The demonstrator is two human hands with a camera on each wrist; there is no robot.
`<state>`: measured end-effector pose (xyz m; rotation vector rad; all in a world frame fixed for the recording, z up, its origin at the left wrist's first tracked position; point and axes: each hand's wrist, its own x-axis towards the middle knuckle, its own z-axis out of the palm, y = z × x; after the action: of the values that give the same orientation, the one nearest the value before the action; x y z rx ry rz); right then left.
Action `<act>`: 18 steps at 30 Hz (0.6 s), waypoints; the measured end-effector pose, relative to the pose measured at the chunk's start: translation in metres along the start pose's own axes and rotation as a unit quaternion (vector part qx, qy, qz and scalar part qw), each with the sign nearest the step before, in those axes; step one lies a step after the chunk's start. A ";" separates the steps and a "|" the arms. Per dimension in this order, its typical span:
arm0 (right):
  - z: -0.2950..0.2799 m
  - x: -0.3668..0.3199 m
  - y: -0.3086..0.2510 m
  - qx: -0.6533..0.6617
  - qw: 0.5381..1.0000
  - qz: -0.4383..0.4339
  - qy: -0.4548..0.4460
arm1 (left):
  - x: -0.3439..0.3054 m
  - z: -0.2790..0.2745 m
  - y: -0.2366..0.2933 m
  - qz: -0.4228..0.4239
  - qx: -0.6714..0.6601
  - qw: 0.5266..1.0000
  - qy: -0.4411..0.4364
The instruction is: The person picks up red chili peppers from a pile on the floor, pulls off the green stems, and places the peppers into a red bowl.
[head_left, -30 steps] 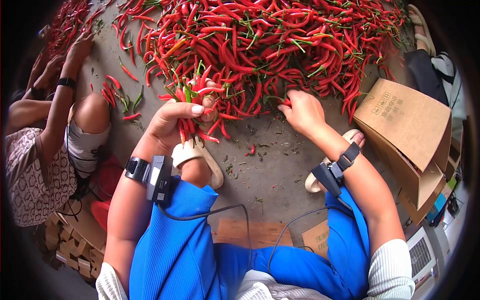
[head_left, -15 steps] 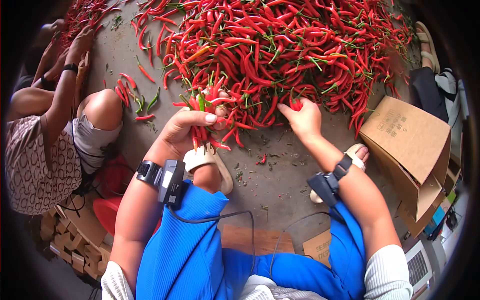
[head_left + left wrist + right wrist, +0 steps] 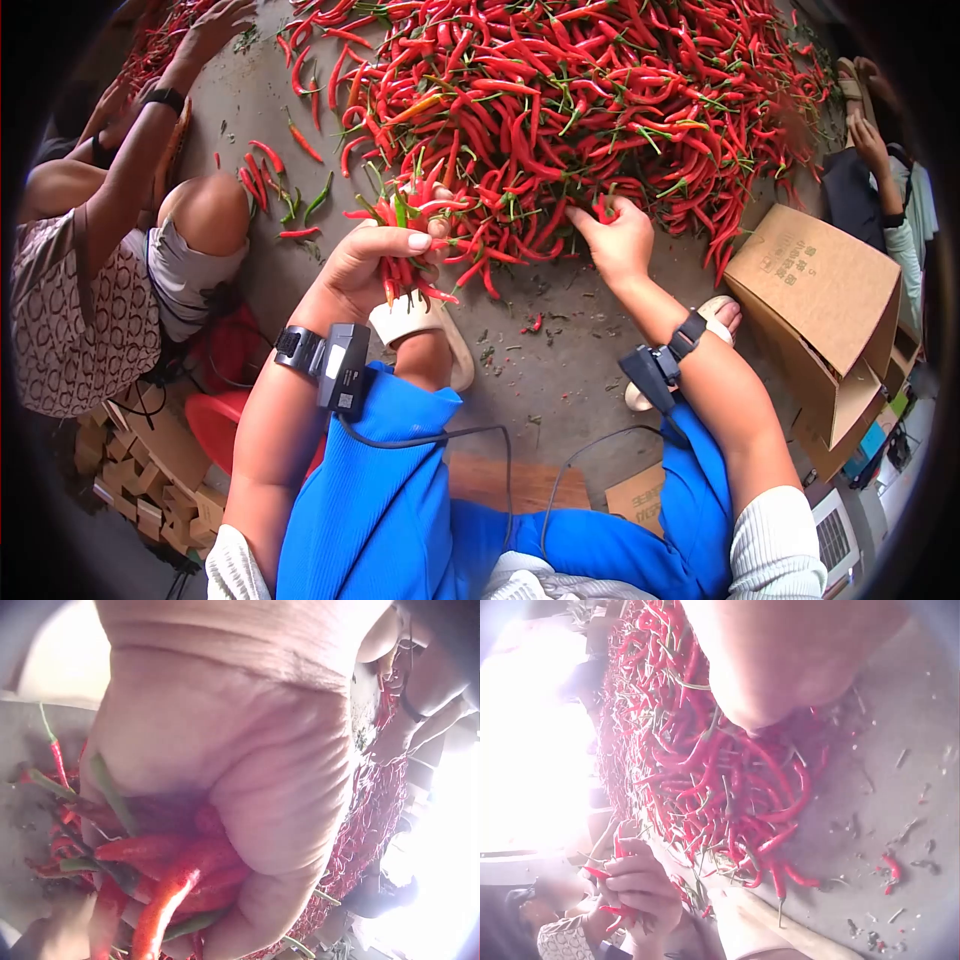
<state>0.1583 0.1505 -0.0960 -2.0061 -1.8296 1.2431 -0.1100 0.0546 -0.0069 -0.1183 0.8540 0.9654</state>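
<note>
My left hand (image 3: 375, 262) grips a bunch of red chili peppers (image 3: 402, 268), its thumb laid across them; green stems stick out above and tips hang below. In the left wrist view, several held chilies (image 3: 176, 892) show under the curled palm. At the near edge of a big heap of red chilies (image 3: 560, 110), my right hand (image 3: 622, 245) has a red chili (image 3: 605, 208) between thumb and curled fingers. Most of its fingers are hidden from the right wrist view, where the hand (image 3: 787, 660) hangs over the heap.
A cardboard box (image 3: 810, 265) stands to the right of the heap. Loose chilies (image 3: 265, 180) lie on the floor at left, beside a seated person's knee (image 3: 205, 215). Another person's hand (image 3: 868, 145) shows at far right. Stem scraps litter the floor (image 3: 520, 350) between my feet.
The view has shifted, moving the heap rightward. My left hand keeps its bunch; my right hand stays at the heap's edge. The person at left has reached farther forward, and a hand appears at far right.
</note>
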 end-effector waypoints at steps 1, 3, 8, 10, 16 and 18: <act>0.005 0.000 -0.001 -0.006 1.000 0.001 0.004 | 0.000 0.000 0.000 -0.001 0.001 1.000 0.002; 0.004 -0.001 -0.008 -0.027 1.000 0.008 -0.003 | 0.000 0.001 0.000 -0.002 0.002 1.000 0.005; -0.002 0.001 0.009 -0.103 0.991 -0.074 0.042 | 0.000 0.001 0.002 0.002 -0.015 1.000 -0.009; -0.008 0.002 0.014 -0.115 0.986 -0.105 0.059 | -0.001 -0.002 0.002 0.005 -0.014 1.000 -0.009; 0.001 0.000 0.019 -0.135 0.956 -0.254 0.056 | -0.005 -0.009 0.002 0.010 -0.005 1.000 0.001; 0.005 0.001 0.013 -0.122 0.955 -0.269 0.021 | -0.004 -0.008 0.002 0.013 -0.001 1.000 -0.005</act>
<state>0.1649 0.1463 -0.1077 -1.4462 -2.3779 0.8404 -0.1177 0.0498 -0.0091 -0.1041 0.8477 0.9907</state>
